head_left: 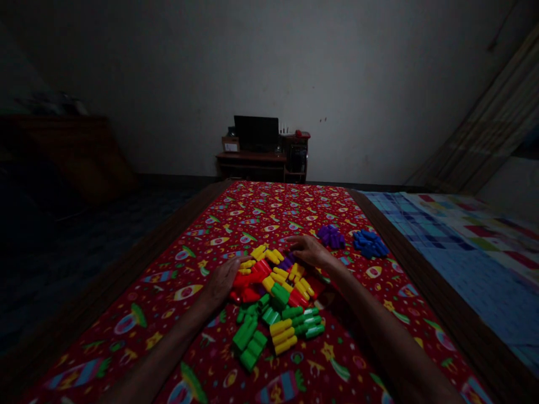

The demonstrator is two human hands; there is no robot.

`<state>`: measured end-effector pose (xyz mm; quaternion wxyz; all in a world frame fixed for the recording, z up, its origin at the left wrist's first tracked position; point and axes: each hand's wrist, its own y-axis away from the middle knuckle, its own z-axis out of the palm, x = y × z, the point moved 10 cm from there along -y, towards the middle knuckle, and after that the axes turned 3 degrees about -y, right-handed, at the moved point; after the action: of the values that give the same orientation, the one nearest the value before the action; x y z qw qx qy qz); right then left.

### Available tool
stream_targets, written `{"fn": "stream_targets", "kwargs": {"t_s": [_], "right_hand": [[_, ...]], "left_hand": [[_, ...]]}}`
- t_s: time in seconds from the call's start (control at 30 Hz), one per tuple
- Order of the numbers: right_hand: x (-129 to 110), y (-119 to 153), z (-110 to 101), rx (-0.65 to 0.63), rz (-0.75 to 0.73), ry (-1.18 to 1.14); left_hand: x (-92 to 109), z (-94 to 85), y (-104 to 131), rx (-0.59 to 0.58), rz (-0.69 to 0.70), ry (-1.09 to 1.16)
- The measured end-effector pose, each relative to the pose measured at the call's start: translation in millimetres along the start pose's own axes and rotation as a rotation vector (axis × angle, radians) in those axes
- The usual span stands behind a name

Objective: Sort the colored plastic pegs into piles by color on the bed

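A mixed pile of plastic building blocks lies on a red patterned cloth. My left hand rests against the pile's left side, fingers stretched along the red blocks and a yellow block. Over the pile's far right edge is my right hand, its fingers reaching left and apart from the thumb. Close below those fingers sits a purple block; whether they touch it I cannot tell. Green blocks and a yellow block group lie on the near side.
Beyond my right hand are a purple block cluster and a blue block cluster. A blue checked bedspread lies to the right. Against the far wall stands a desk with a monitor. A dark cabinet is at left.
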<state>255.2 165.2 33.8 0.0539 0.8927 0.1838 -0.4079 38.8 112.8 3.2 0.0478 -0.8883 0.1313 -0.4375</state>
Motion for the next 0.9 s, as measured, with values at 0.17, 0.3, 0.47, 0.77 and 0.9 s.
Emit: {"fn": "stream_targets", "kwargs": {"t_s": [0.17, 0.3, 0.47, 0.77, 0.9], "right_hand": [[3, 0, -18, 0.129, -0.009, 0.056], [7, -1, -32, 0.192, 0.019, 0.017], [15, 5, -77, 0.372, -0.001, -0.034], [65, 32, -153, 0.814, 0.05, 0.051], [70, 23, -143, 0.719, 0.088, 0.17]], "left_hand": [[3, -3.1, 1, 0.023, 0.02, -0.046], [5, -4.9, 0, 0.027, 0.019, -0.076], [0, -4.7, -2, 0.027, 0.015, -0.046], [-7, -2.9, -3, 0.016, 0.029, -0.04], [-11, -3.5, -4, 0.023, 0.014, -0.053]]}}
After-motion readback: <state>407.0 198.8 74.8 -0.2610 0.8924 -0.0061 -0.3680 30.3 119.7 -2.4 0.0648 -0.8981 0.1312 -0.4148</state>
